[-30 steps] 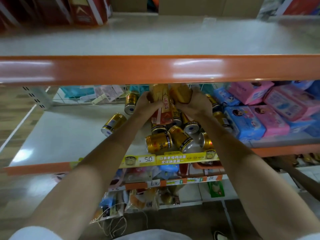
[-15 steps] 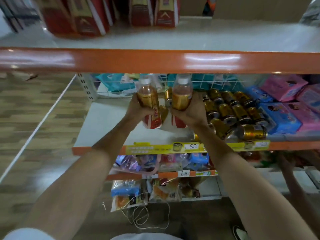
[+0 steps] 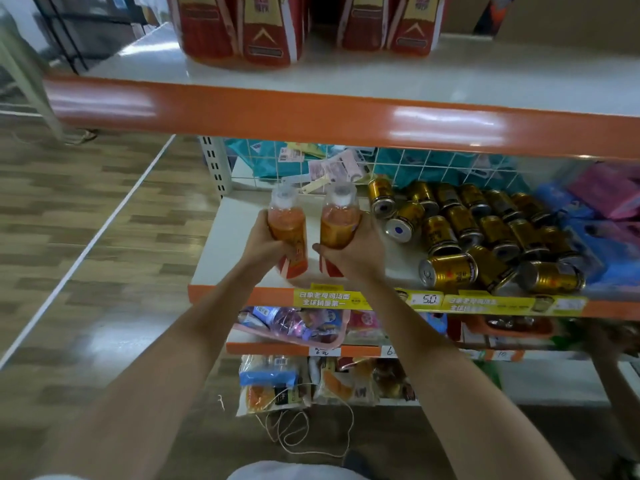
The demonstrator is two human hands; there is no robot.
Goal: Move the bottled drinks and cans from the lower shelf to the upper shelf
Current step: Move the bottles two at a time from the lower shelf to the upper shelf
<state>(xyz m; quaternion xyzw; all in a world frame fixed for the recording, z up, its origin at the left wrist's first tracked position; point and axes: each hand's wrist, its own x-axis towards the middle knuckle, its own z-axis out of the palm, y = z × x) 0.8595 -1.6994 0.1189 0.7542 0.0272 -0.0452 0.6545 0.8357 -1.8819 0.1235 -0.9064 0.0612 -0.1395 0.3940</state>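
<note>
Each hand grips one amber bottled drink upright: the left hand [image 3: 263,245] around the left bottle [image 3: 286,233], the right hand [image 3: 356,252] around the right bottle [image 3: 337,223], above the lower shelf [image 3: 221,251] near its front edge. Gold cans [image 3: 478,237] lie toppled along its right side. The upper shelf [image 3: 485,81] holds red cartons [image 3: 242,29] at the back.

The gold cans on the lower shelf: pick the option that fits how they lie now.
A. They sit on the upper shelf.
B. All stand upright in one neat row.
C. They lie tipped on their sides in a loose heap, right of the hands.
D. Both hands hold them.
C: the gold cans lie on their sides, ends showing, right of the right hand, which grips a bottle.
</note>
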